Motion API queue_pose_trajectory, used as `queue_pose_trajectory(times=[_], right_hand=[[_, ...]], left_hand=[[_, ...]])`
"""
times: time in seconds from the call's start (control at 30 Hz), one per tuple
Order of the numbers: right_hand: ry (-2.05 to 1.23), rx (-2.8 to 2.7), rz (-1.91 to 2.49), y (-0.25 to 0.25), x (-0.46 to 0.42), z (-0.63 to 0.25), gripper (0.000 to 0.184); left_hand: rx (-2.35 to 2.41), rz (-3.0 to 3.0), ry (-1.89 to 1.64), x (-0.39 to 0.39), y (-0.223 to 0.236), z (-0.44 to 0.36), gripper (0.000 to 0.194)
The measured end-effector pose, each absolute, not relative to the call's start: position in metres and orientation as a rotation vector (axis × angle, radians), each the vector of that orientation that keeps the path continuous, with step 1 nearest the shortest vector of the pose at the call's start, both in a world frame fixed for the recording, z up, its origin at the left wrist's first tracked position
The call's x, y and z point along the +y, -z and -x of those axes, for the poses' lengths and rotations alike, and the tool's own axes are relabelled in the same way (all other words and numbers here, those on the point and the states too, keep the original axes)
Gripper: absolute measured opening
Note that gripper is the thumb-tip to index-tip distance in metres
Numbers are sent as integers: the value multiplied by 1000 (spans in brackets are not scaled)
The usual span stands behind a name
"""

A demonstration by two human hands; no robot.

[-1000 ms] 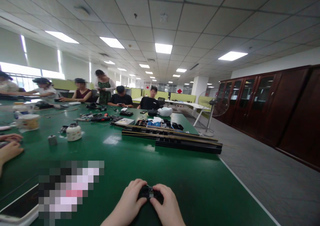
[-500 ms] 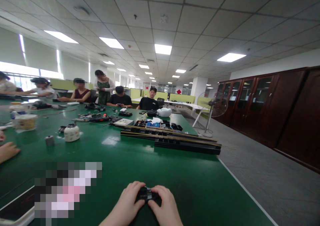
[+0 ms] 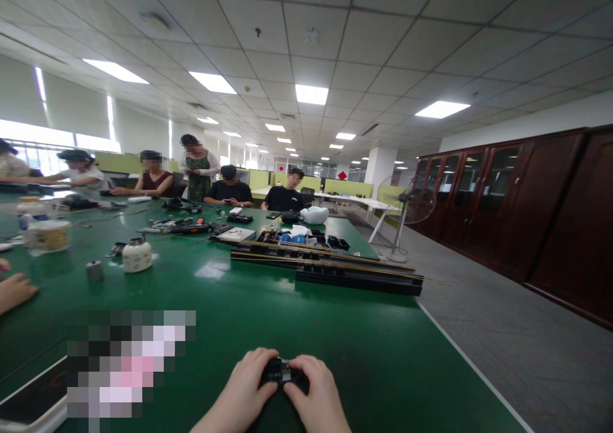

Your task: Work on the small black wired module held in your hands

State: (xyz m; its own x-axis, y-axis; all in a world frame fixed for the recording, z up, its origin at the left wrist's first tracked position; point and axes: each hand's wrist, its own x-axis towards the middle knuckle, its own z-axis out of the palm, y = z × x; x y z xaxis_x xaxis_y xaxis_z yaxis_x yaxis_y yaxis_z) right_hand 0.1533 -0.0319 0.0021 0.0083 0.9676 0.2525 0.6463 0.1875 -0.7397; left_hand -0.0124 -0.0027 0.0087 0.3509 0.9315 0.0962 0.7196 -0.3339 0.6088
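Close to me, just above the green table point(image 3: 383, 350), a small black device point(image 3: 275, 372) with a silvery metal piece at its middle is held between both hands. My left hand point(image 3: 251, 377) is closed around its left end, thumb at the near side and fingers over the far side. Gripping the right end is my right hand point(image 3: 313, 382), with its thumb and fingertips bent toward the metal piece. The fingers cover both ends of the device, so its exact kind cannot be made out.
Long black rails point(image 3: 359, 281) with thin brass-coloured rods lie ahead. A white jar point(image 3: 137, 255), a grey cylinder point(image 3: 94, 271) and a plastic tub point(image 3: 48, 236) stand to the left. Another person's hand point(image 3: 16, 291) rests at the left edge. A white-framed device point(image 3: 36, 391) lies at lower left.
My hands and the black device keep the same place and grip. Across the table, a seated person in black has turned their head slightly.
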Motion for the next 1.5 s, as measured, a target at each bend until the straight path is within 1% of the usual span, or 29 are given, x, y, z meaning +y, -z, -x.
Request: queue_pose_trajectory(times=[0.27,0.47,0.67,0.9,1.13,1.3,1.5], right_hand=[[-521,-1732,1551,-2,-31,-152,24],[-510,-1717,1544,-8,-37,-151,24],[-498,-1726,1566,-12,-38,-150,20],[-461,-1739,1550,-9,-38,-151,17],[-512,-1660,1475,-9,-37,-153,16],[-552,-1490,1466,-13,-37,-159,21],[-523,-1391,1472,-14,-35,-167,27]], left_hand=[[1431,-2144,-605,-2,-11,12,43],[1394,-2065,-654,-2,-11,15,52],[1362,-2055,-685,-2,-11,17,43],[1361,-2065,-681,-3,-13,16,47],[1364,-2112,-679,-3,-12,15,39],[1350,-2116,-692,-2,-10,16,40],[1351,-2104,-691,0,-8,16,44]])
